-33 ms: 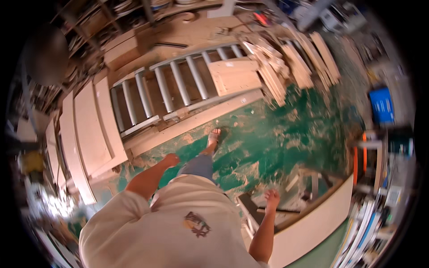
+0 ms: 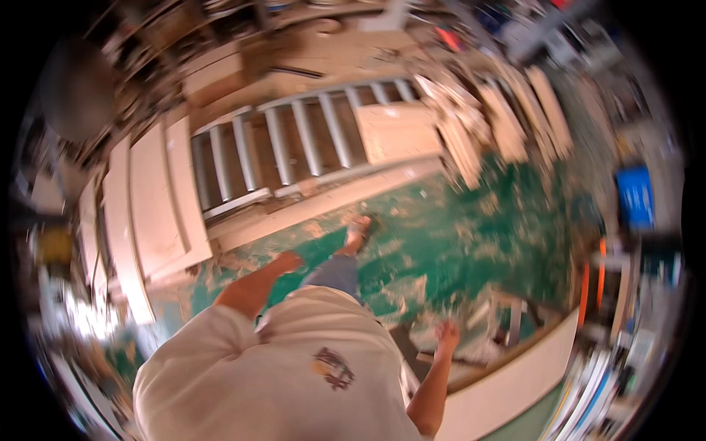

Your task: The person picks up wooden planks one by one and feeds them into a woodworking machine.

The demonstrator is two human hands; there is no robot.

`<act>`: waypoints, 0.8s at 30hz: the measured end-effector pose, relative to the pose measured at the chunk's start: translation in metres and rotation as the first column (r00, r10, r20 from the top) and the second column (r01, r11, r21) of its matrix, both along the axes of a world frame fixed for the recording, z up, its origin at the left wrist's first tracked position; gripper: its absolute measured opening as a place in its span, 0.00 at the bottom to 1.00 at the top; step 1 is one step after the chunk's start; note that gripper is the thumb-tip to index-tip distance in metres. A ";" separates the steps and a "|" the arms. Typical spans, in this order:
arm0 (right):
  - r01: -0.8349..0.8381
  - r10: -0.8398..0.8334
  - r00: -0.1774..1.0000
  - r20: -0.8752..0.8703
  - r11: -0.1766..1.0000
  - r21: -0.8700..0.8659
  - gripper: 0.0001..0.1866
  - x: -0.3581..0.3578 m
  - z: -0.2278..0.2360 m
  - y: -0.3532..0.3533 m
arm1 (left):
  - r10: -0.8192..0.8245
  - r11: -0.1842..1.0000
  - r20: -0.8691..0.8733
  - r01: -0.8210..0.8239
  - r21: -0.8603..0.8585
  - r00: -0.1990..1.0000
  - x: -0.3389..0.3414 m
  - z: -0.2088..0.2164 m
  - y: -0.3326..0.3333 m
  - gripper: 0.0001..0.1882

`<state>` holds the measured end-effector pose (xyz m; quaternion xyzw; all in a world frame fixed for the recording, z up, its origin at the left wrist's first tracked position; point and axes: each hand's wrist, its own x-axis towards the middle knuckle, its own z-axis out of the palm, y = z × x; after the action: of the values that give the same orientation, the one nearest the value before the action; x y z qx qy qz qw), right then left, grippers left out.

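My left hand hangs out ahead of my body, above the green floor. Motion smears its fingers, so their pose is unclear, and no held object shows. Low on the right, my right hand hangs with loosely bent fingers a little apart, nothing visible in it. It is nearest to a low frame holding loose offcuts and a long pale panel. One foot in a sandal is on the floor in front of me.
A roller conveyor carries a wooden panel. Large pale boards stand at its left, and stacked wood strips at its right. A blue box sits far right. Sawdust litters the green floor.
My view has shifted slightly, so the conveyor and boards appear a little farther right and the picture is blurrier. Both hands stay about where they were, with nothing taken or let go.
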<state>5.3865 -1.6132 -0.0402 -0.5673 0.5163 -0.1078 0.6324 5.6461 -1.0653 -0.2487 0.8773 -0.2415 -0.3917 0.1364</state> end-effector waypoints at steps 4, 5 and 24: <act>-0.163 0.239 0.910 -0.337 0.957 0.238 0.14 0.037 -0.024 -0.031 | 0.241 0.944 -0.184 -0.186 0.273 0.953 0.102 0.006 -0.119 0.22; -0.210 0.299 0.860 -0.415 0.946 0.245 0.15 0.041 -0.027 -0.057 | 0.385 0.918 -0.186 -0.355 0.177 0.904 0.138 0.041 -0.191 0.22; -0.666 0.671 0.741 -0.001 0.735 0.128 0.10 0.574 -0.169 -0.295 | 0.634 0.648 0.282 -0.694 0.315 0.720 -0.080 0.106 -0.165 0.12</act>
<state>5.9603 -1.9078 -0.2088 -0.6783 0.2985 0.1710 0.6493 5.5663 -1.2303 -0.1422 0.9388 0.1734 -0.2891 0.0708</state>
